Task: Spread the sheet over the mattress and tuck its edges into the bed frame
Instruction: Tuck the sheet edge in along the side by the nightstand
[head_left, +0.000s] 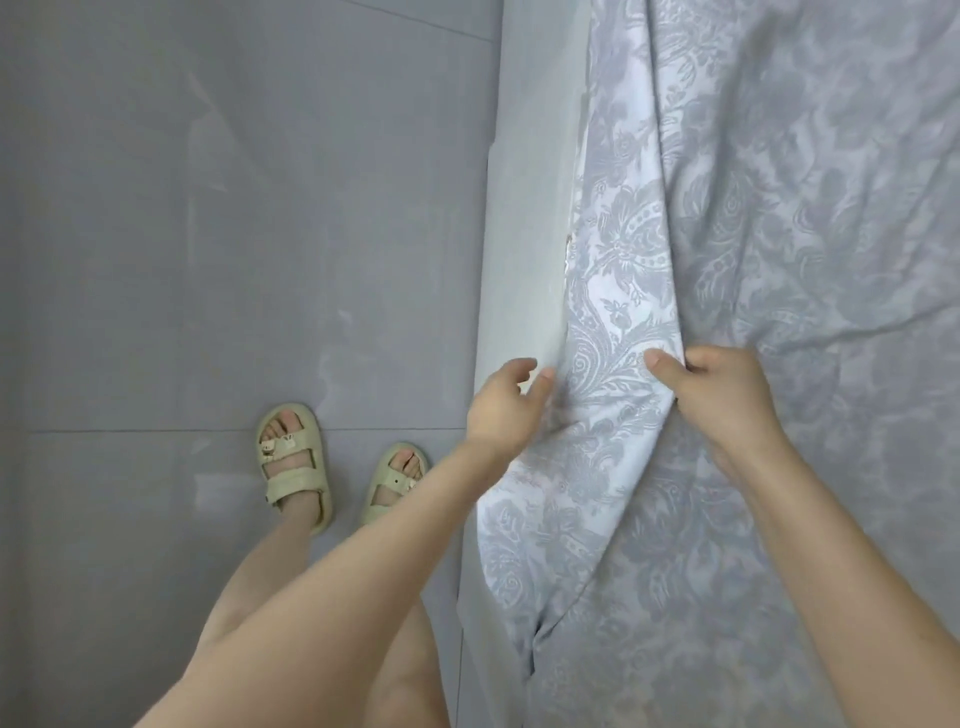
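Right hand (727, 400) is pinching a raised fold of the sheet (779, 182), thumb on the near side and fingers curled behind the ridge, so it is closed on cloth. Left hand (506, 408) is hovering half open just beside the sheet's hanging edge, its fingertips (545, 373) at or just off the cloth; I cannot tell whether they are touching it. That hand is holding nothing.

The sheet is lying over the mattress on the right of the view, pale with a grey floral pattern, rumpled into long creases, and its near side is draping down toward the bed frame (524, 218), the plain pale band running along the bed's edge. It is looking thin, soft and light: it is bunching readily under the right hand and will likely slide over the mattress with little pull, though it will also wrinkle and drag neighbouring cloth along. The best hold is probably along the free hem, pinched at two spaced points, so the edge can be drawn taut and pushed down between mattress and frame.

Beyond the bed, the person's feet in pale sandals (293, 467) are standing on the grey tiled floor (208, 234), close to the frame.
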